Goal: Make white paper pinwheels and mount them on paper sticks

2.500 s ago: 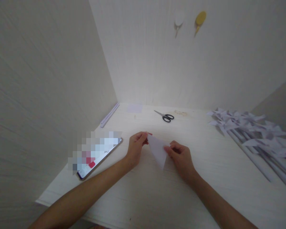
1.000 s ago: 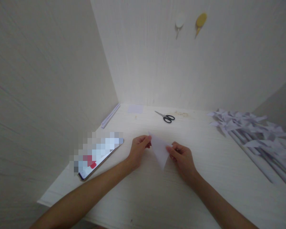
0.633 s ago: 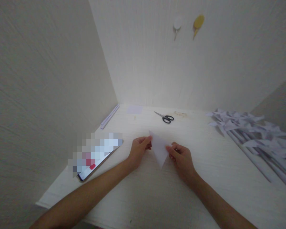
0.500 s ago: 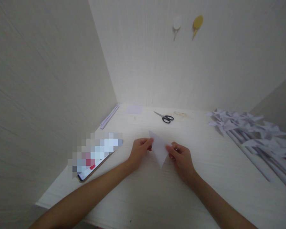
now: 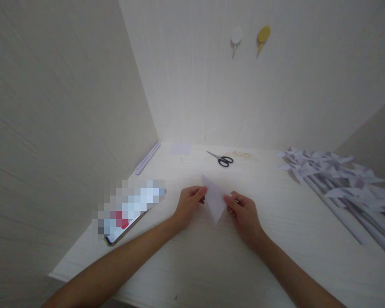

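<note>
Between my two hands is a piece of white paper (image 5: 215, 201), showing as a pointed shape with one corner up and one corner down. My left hand (image 5: 191, 204) pinches its left edge between thumb and fingers. On the opposite edge my right hand (image 5: 243, 214) has a similar pinch, thumb on the near face. The paper is held just above the white table (image 5: 199, 265). Whether it is folded double, I cannot tell. Beyond it lie scissors (image 5: 223, 161) with black handles, blades pointing left.
A phone (image 5: 134, 214) with a blurred, lit screen lies at the left. Behind it are rolled paper sticks (image 5: 148, 158) and a paper square (image 5: 181, 149). Several paper pinwheels on sticks (image 5: 336, 194) are heaped at the right. A white hook (image 5: 236, 36) and a yellow hook (image 5: 263, 35) are on the wall.
The view has tilted up very slightly, so the wall hooks sit a little lower. Both hands keep their hold on the paper, with no clear movement.
</note>
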A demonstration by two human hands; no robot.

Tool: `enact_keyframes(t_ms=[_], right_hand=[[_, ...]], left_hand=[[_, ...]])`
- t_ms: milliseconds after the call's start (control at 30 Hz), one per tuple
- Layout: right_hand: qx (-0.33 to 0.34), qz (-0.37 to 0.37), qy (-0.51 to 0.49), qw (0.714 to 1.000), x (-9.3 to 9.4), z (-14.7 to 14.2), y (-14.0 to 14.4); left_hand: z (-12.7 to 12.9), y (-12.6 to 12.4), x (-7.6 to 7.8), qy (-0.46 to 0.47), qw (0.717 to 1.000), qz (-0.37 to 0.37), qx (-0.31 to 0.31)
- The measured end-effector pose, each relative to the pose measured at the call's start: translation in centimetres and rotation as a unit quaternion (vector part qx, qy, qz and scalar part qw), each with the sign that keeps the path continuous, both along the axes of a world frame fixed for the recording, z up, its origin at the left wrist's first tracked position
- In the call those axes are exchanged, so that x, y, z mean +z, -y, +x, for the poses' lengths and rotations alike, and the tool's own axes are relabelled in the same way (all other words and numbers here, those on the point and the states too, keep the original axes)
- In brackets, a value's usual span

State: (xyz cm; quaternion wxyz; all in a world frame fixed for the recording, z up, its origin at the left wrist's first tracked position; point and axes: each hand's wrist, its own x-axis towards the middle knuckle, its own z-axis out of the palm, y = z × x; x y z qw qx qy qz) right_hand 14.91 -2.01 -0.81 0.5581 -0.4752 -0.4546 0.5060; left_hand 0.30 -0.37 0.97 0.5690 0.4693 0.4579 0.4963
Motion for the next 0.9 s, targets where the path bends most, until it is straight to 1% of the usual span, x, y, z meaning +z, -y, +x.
enact_keyframes(t_ms=[133,267,500,733,900], right_hand=[[0.006,-0.007,-0.027,1.000,0.15,-0.06,0.07],[0.027,-0.012,-0.049,0.998,0.19,-0.03,0.12],[0.029,-0.008,-0.064,0.997,-0.09,0.05,0.01],[0.006,-0.036,-0.112,0.993,0.04,0.00,-0.05],[0.014,-0.038,-0.133,0.990,0.20,0.01,0.04]], left_hand=[[0.06,0.24,0.19,-0.035,0.999,0.012,-0.005],[-0.10,0.12,-0.03,-0.015,1.000,0.005,-0.016],[-0.14,-0.10,-0.44,-0.013,0.999,0.013,-0.027],[0.11,0.45,0.26,-0.057,0.998,0.004,-0.035],[0.09,0.59,0.38,-0.061,0.997,0.018,-0.045]])
